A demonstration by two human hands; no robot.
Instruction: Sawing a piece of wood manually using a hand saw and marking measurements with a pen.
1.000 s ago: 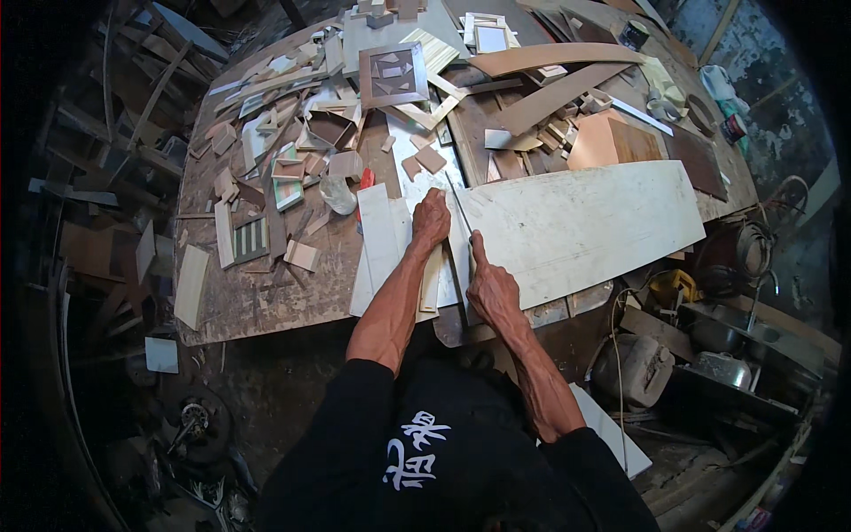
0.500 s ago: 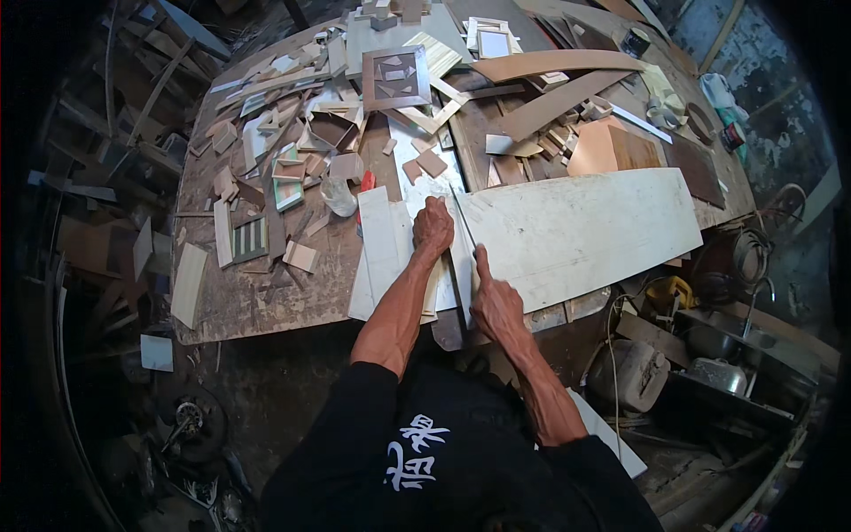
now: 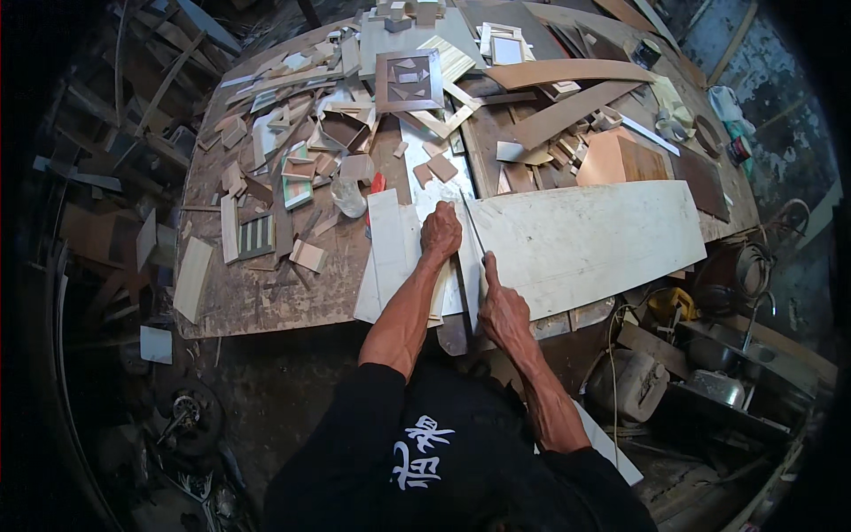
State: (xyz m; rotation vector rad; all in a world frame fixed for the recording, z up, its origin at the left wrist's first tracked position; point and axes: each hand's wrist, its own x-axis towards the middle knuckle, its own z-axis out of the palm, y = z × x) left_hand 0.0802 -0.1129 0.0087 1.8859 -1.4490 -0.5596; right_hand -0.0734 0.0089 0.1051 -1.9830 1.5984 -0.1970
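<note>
A large pale board point(image 3: 585, 235) with a curved outline lies across the front of the workbench point(image 3: 284, 301). My right hand point(image 3: 503, 310) is closed around a long thin-bladed hand tool point(image 3: 479, 232), its index finger stretched along the tool. The blade points away from me at the board's left end; the handle is hidden in my palm. To its left, my left hand point(image 3: 441, 232) is closed in a fist and presses down on narrow white strips point(image 3: 386, 244). What its fingers pinch, if anything, is hidden.
Wood offcuts point(image 3: 310, 160) crowd the bench's left half. A brown frame with small pieces inside point(image 3: 409, 80) lies beyond my hands. Curved brown boards point(image 3: 567, 73) are at the back right. A grey jug point(image 3: 636, 386) and a metal basin point(image 3: 716, 387) stand below the right edge.
The whole view has shifted slightly, so the bench appears a little farther right and lower. Both hands keep their grips, with little visible movement against the board.
</note>
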